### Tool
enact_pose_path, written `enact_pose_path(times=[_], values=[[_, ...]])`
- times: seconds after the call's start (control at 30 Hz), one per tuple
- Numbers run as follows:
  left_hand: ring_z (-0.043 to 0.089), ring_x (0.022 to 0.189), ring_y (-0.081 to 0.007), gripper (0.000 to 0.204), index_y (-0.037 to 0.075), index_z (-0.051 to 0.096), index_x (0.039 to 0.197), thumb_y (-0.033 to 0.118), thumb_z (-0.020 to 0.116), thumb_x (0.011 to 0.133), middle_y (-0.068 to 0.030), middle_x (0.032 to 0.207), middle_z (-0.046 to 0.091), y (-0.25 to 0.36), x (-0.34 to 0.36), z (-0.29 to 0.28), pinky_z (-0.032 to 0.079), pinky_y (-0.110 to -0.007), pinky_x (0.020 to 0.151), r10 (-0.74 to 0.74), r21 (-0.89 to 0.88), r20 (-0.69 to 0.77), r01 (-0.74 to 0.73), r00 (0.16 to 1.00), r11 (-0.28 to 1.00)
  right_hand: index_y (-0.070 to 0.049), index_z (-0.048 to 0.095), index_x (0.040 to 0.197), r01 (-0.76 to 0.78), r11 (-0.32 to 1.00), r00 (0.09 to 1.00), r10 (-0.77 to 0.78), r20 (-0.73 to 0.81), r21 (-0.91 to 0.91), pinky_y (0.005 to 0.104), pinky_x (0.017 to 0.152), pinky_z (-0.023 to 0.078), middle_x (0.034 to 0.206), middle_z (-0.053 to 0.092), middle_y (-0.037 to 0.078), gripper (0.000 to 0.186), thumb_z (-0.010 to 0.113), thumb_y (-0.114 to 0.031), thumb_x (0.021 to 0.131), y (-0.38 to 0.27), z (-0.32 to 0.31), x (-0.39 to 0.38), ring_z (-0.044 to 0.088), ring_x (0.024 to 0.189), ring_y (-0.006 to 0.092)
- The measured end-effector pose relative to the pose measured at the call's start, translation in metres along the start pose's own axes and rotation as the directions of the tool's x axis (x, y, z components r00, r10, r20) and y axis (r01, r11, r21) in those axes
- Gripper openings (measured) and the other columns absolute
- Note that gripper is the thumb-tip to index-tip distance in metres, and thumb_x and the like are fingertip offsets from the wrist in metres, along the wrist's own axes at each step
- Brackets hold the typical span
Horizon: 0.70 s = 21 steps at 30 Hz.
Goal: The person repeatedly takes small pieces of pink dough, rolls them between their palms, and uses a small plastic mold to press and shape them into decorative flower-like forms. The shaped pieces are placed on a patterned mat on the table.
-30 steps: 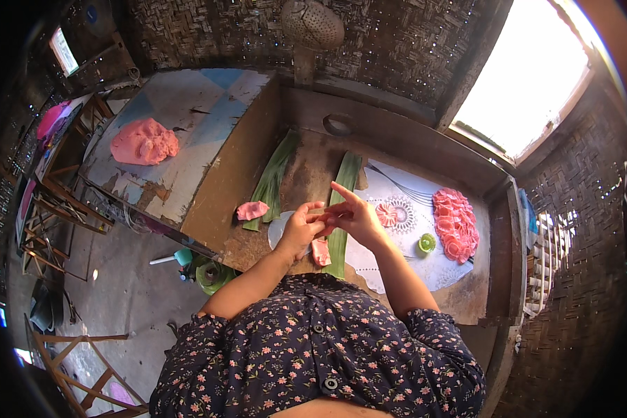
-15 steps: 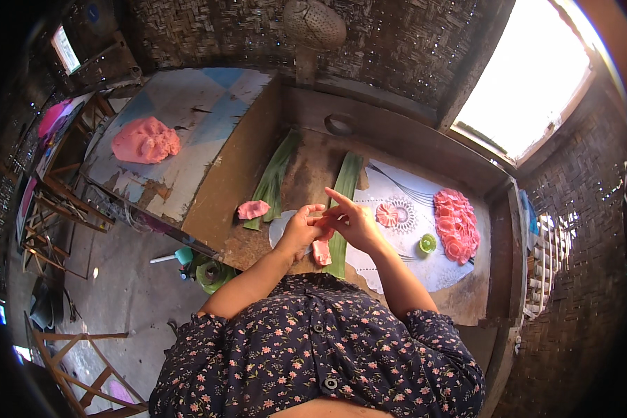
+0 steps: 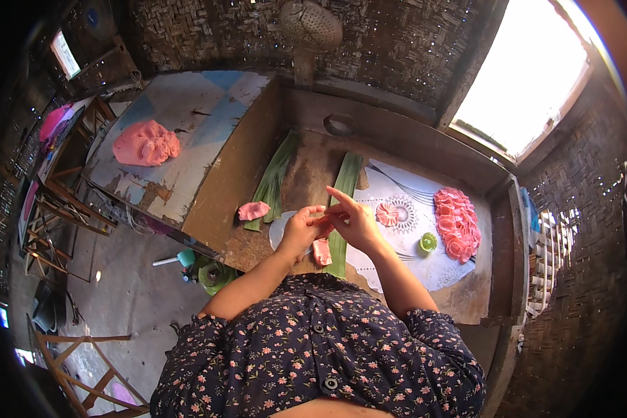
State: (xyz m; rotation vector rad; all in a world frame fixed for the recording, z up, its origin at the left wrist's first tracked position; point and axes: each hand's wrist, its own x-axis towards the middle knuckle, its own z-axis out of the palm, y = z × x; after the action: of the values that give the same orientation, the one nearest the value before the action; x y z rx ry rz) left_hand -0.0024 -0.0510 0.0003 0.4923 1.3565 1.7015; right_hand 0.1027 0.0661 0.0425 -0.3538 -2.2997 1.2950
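Note:
My left hand (image 3: 301, 231) and my right hand (image 3: 355, 221) meet over the table's near edge, fingertips together. The left fingers are closed in a pinch; the right thumb and curled fingers press against them while its index finger points out. What lies between them is too small and covered to make out. Just below the hands sits a lump of pink dough (image 3: 322, 252), beside a long green leaf strip (image 3: 338, 254). Another pink dough piece (image 3: 253, 211) rests at the near end of a second leaf strip (image 3: 273, 177), to the left.
On a white printed sheet (image 3: 390, 182) to the right lie a pink rosette (image 3: 388, 214), a small green cup (image 3: 427, 242) and a pile of pink dough petals or discs (image 3: 457, 226). A big pink dough mass (image 3: 146, 143) sits on the raised worn board (image 3: 209, 150) at left.
Both hands stay in the same place. Only the fingers shift slightly where they touch. The view has tilted a little; the dough pieces and leaves have not moved.

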Motion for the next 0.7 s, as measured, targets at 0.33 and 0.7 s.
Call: enact_pose_path(times=[0.33,0.7], values=[[0.065,0.079,-0.0169,0.044,-0.002,0.047,0.120,0.000,0.063,0.079,-0.0146,0.092,0.065,-0.004,0.004,-0.003,0.054,-0.026,0.070,0.020,0.100,-0.046,-0.015,0.999,0.995,-0.013,0.042,0.133,-0.045,0.981,0.998,0.052,0.035,-0.190,0.0304,0.071,0.054,0.099,0.064,0.011,0.061,0.060,0.001,0.077,-0.005,0.005,-0.005,0.063,0.087,0.0201],[0.061,0.089,-0.0166,0.042,-0.002,0.043,0.122,-0.001,0.057,0.082,-0.0126,0.103,0.059,-0.007,0.008,-0.008,0.052,-0.027,0.077,0.041,-0.051,-0.211,-0.053,0.977,0.997,-0.010,0.046,0.129,-0.155,0.985,0.957,0.168,-0.238,0.071,0.0300,0.073,0.052,0.100,0.062,0.012,0.051,0.057,0.000,0.081,0.011,0.014,-0.007,0.062,0.089,0.0198]])
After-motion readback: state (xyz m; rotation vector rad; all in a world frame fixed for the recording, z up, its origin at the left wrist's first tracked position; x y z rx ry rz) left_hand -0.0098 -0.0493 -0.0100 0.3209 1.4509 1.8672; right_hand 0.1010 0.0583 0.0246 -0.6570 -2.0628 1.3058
